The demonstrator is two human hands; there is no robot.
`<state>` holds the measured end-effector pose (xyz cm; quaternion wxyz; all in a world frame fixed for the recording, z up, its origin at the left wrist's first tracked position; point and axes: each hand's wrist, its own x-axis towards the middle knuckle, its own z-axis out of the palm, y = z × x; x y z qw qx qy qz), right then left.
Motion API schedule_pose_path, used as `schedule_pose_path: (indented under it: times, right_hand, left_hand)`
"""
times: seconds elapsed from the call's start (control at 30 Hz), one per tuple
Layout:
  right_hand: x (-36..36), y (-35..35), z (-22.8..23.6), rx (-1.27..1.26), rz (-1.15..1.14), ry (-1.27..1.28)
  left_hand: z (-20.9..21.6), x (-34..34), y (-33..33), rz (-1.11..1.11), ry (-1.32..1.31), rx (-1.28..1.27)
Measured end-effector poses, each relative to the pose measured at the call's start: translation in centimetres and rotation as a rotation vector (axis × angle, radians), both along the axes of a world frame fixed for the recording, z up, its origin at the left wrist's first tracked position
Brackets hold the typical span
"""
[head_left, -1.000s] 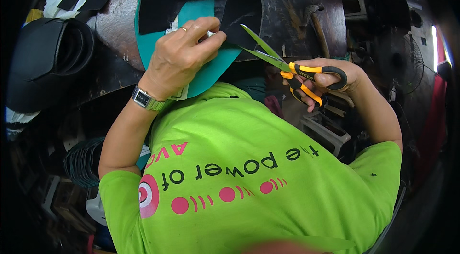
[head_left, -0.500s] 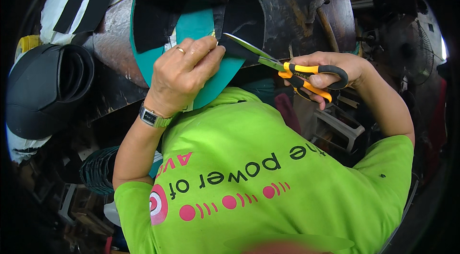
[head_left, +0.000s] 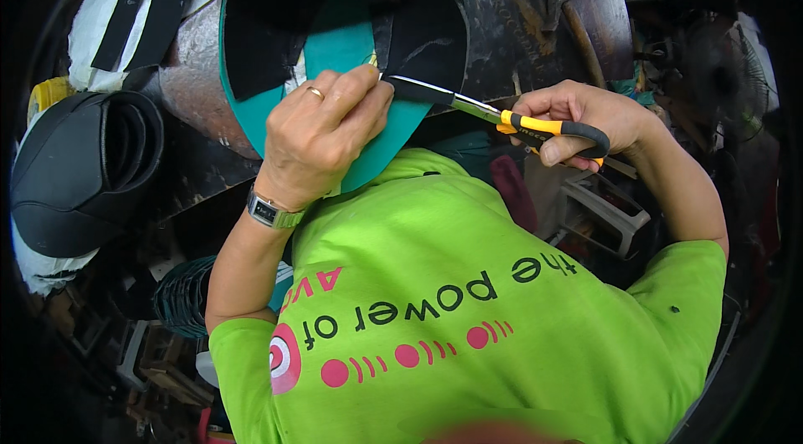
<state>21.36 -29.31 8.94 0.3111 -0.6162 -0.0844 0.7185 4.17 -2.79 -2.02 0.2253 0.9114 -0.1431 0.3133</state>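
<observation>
A teal piece with black lining (head_left: 405, 121), curved into a wide open hoop, lies over the near edge of the dark work table. My left hand (head_left: 322, 134) is closed on it, thumb and fingertips pinched together at the inner edge; whatever small bit sits between them is hidden. In my right hand (head_left: 615, 122) are scissors (head_left: 535, 124) with yellow and black handles. Their blades point left, brought nearly together, with the tips just beside my left fingertips at the piece's black part.
Left of the piece stands a rolled bundle of black material (head_left: 79, 172). Black strips (head_left: 159, 21) lie on a white sheet at the far left. A hammer (head_left: 577, 25) rests on the table at right. Beyond my right arm are a grey stool (head_left: 615, 218) and a fan (head_left: 723, 80).
The scissors' blades and handles have come together, and the lower handle has swung up. My left hand keeps its pinch in nearly the same place.
</observation>
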Motion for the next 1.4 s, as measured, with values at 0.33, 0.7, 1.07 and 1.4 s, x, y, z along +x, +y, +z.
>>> schedule_pose_path:
  times: [0.33, 0.7, 1.07, 1.4]
  right_hand:
    - [-0.2, 0.2, -1.5, 0.005, -0.091, 0.119]
    - [-0.4, 0.1, -1.9, 0.015, 0.007, -0.043]
    - [-3.5, -0.2, -2.6, 0.217, 0.428, -1.222]
    - [-3.4, 0.3, -4.5, 0.309, 0.412, -1.92]
  left_hand:
    - [0.1, 0.0, 0.0, -0.002, 0.023, 0.0]
    - [0.1, 0.0, 0.1, -0.001, 0.041, 0.03]
    - [4.7, -0.8, 3.2, -0.463, 0.098, -0.054]
    - [9.7, 8.8, 11.0, -0.156, 0.262, 0.275]
